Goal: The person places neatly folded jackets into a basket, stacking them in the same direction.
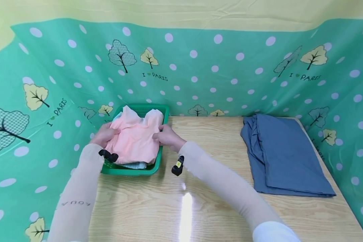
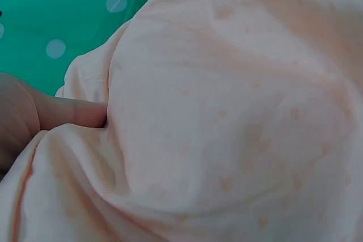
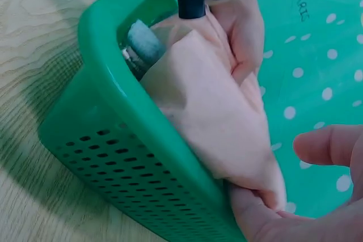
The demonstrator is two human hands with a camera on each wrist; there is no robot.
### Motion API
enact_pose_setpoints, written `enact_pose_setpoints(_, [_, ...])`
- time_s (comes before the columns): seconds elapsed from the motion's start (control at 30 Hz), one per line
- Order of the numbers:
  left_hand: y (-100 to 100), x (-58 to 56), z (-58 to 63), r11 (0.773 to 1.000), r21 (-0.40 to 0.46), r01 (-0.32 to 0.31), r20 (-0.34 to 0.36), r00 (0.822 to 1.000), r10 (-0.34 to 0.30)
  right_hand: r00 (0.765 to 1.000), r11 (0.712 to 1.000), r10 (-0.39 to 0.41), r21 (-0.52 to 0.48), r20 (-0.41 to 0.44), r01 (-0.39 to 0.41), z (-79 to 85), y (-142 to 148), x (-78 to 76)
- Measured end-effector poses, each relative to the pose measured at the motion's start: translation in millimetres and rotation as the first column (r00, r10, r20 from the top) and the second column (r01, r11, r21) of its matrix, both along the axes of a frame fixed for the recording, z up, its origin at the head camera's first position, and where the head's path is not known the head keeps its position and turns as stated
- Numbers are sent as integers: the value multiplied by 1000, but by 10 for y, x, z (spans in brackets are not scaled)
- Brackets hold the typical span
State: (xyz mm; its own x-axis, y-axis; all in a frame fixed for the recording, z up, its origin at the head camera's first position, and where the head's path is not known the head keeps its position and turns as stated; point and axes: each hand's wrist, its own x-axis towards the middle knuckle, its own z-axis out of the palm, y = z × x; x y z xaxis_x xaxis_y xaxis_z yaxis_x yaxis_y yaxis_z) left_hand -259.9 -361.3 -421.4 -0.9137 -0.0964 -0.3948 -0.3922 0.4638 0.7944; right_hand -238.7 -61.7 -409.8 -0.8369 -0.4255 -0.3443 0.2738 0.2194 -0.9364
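A pale pink garment (image 1: 136, 137) with small printed marks lies bunched on top of the green plastic basket (image 1: 157, 168). My left hand (image 1: 104, 134) grips its left side; in the left wrist view the thumb (image 2: 79, 113) presses into a fold, with the other fingers mostly hidden. At the right side, my right hand (image 1: 169, 137) touches the garment near the basket rim. The right wrist view has one finger (image 3: 247, 208) tucked at the cloth's edge and another digit (image 3: 323, 145) held apart from it. Light blue cloth (image 1: 136, 165) shows beneath the pink one.
Folded dark blue fabric (image 1: 287, 154) lies on the right of the wooden table (image 1: 217, 215). A green dotted sheet (image 1: 193, 80) hangs behind and along both sides, close to the basket's back and left.
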Motion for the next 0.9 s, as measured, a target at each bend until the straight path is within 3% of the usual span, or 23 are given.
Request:
enact_pose_setpoints(0.27, [59, -19, -7, 990, -143, -3, 15, 1000, 5, 979, 972, 115, 222, -167, -77, 119, -68, 214])
enact_pose_setpoints(0.4, [78, 0, 40, 972, -233, 8, 5, 1000, -7, 938, 932, 198, 350, -285, -91, 140, -111, 320])
enact_pose_setpoints(0.53, [117, 16, 94, 950, -312, 3, -16, 1000, -9, 849, 861, 360, 488, -387, -143, 94, -133, 406])
enact_pose_setpoints(0.67, [208, 50, 155, 911, -411, -7, -86, 996, -31, 736, 777, 513, 604, -442, -179, 0, -144, 470])
enact_pose_setpoints(0.8, [344, 103, 219, 847, -530, -34, -205, 975, -89, 635, 685, 621, 713, -460, -152, -90, -154, 521])
enact_pose_setpoints(0.9, [440, 135, 254, 811, -582, -63, -287, 949, -133, 596, 651, 657, 747, -462, -138, -149, -160, 554])
